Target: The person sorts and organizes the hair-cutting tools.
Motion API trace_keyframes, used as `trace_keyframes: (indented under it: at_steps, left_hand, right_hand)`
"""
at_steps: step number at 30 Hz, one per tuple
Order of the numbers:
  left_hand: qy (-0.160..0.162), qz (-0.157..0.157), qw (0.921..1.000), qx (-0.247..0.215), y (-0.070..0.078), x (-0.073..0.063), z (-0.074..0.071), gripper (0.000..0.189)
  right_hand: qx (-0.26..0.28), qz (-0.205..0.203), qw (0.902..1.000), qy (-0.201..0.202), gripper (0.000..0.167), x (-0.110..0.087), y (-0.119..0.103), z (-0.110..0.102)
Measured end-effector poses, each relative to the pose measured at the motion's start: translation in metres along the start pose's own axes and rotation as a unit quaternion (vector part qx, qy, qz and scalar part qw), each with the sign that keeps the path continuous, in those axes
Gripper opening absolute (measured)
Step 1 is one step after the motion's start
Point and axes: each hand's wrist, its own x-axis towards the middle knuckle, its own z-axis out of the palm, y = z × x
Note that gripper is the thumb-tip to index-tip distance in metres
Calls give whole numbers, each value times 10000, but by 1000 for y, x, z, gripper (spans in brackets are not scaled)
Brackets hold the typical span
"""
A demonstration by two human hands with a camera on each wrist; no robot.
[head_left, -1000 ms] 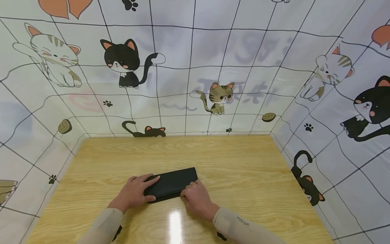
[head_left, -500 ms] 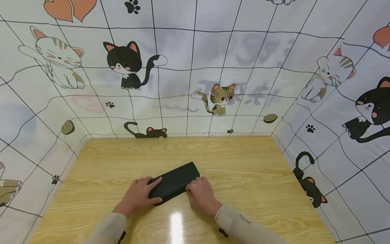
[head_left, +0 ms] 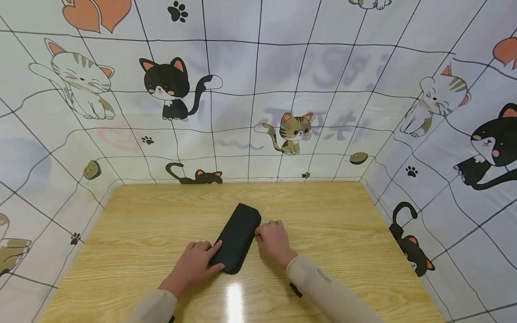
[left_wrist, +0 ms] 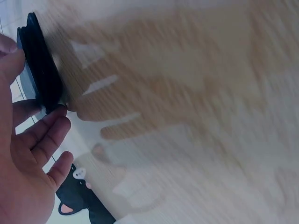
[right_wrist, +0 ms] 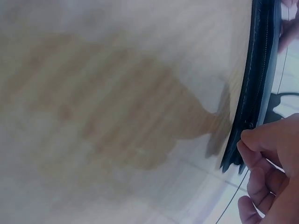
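Note:
A black zippered case (head_left: 239, 235), long and flat, lies slanted on the wooden table (head_left: 315, 215), its far end pointing up and slightly right. My left hand (head_left: 196, 262) holds its near left part, with the thumb at the near end and fingers along the left side. In the left wrist view that case (left_wrist: 39, 65) stands out as a dark layered edge among the fingers. Along its right side my right hand (head_left: 275, 240) pinches at the zipper pull (right_wrist: 249, 125), mostly covered by the fingertips. The zipper (right_wrist: 265, 56) runs along the case's edge in the right wrist view.
A white cloth printed with cats and grid lines (head_left: 234, 107) rises behind the table and at both sides. A bright light reflection (head_left: 234, 300) shows on the table's near part.
The case has turned counterclockwise, from lying nearly crosswise to pointing mostly away from me. My right hand has moved up and right along with its edge; my left hand has shifted slightly right.

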Motion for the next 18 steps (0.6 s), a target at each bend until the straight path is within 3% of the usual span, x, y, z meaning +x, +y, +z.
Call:
trace_keyframes:
  at_steps: [9,12,18]
  left_hand:
    - [683,572,9958,-215,20,10,15,43]
    - [680,678,9946,-390,23,14,19,41]
    - [525,417,9951,-733,19,22,16,48]
  right_hand:
    - [-359,135,9992,-122,14,28,14,9]
    - [-496,155,9985,-192,12,34,17,11]
    - [-577,118,9981,-182,14,38,20,10]
